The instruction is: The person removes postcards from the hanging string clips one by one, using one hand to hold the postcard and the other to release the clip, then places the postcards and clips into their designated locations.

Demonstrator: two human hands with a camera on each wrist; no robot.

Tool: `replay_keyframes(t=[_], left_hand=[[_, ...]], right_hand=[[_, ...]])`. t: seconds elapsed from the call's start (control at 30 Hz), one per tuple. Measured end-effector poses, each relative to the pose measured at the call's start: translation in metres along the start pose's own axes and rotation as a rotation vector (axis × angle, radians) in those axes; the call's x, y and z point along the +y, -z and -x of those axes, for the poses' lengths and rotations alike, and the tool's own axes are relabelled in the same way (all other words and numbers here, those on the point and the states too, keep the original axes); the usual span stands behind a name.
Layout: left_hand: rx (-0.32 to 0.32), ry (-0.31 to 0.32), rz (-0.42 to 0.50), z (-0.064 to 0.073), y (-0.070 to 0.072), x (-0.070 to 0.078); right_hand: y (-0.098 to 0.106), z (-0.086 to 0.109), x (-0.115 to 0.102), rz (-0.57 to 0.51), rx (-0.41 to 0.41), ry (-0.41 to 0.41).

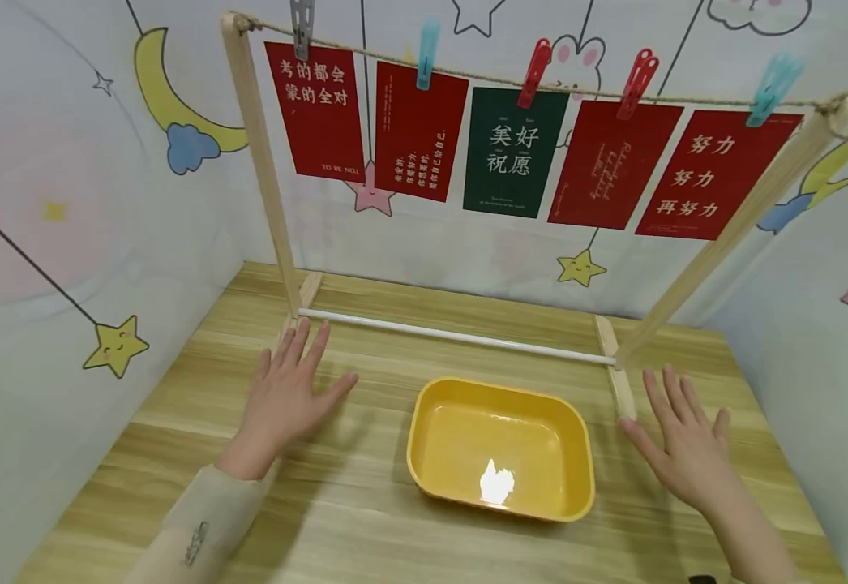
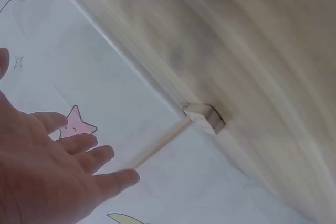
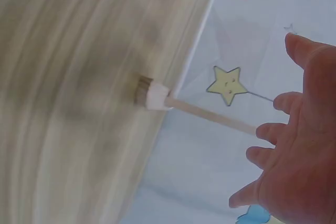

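Note:
My left hand [image 1: 285,397], fingers spread and holding nothing, hovers near the left foot of a wooden frame [image 1: 259,154]. On the other side, my right hand [image 1: 687,450] is spread with nothing in it, close to the frame's right foot [image 1: 617,381]. Between the hands sits a yellow plastic tray [image 1: 424,454] with no items inside. Along the frame's twine hang several cards, among them a green card [image 1: 515,154] and a red card [image 1: 318,113], held by clothespins such as a grey one [image 1: 303,28] and a blue one [image 1: 428,53].
A white rod [image 1: 453,335] joins the frame's two feet low across the wooden tabletop [image 1: 366,503]. Printed fabric walls [image 1: 37,284] with stars and moons enclose the table at the back and both sides.

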State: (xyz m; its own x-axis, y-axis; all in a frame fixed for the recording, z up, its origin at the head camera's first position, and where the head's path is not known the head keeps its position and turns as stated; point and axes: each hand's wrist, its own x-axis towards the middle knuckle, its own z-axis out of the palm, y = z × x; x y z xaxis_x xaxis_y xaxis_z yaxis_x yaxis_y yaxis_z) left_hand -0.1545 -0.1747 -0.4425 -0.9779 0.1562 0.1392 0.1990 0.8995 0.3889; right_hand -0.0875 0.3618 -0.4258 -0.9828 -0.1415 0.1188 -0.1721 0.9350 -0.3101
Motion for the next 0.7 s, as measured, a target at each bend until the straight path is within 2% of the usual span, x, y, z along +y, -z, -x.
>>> replay_keyframes(t=[0.2, 0.27, 0.37, 0.53, 0.6, 0.7], left_hand=[[-0.051, 0.026, 0.261, -0.026, 0.017, 0.011], [-0.068, 0.037, 0.309, -0.035, 0.024, 0.015], [-0.071, 0.031, 0.335, -0.048, 0.034, 0.018], [-0.045, 0.007, 0.400, -0.068, 0.050, 0.023], [-0.043, 0.017, 0.461, -0.075, 0.056, 0.026], [-0.056, 0.063, 0.623, -0.086, 0.065, 0.031]], right_hand=[[0.017, -0.018, -0.025, -0.028, 0.040, 0.087], [0.023, -0.026, -0.036, -0.025, 0.053, 0.118], [0.030, -0.036, -0.054, -0.011, 0.058, 0.168], [0.042, -0.054, -0.085, 0.024, 0.044, 0.243], [0.047, -0.062, -0.098, 0.040, 0.032, 0.263], [0.053, -0.075, -0.118, 0.043, 0.017, 0.296]])
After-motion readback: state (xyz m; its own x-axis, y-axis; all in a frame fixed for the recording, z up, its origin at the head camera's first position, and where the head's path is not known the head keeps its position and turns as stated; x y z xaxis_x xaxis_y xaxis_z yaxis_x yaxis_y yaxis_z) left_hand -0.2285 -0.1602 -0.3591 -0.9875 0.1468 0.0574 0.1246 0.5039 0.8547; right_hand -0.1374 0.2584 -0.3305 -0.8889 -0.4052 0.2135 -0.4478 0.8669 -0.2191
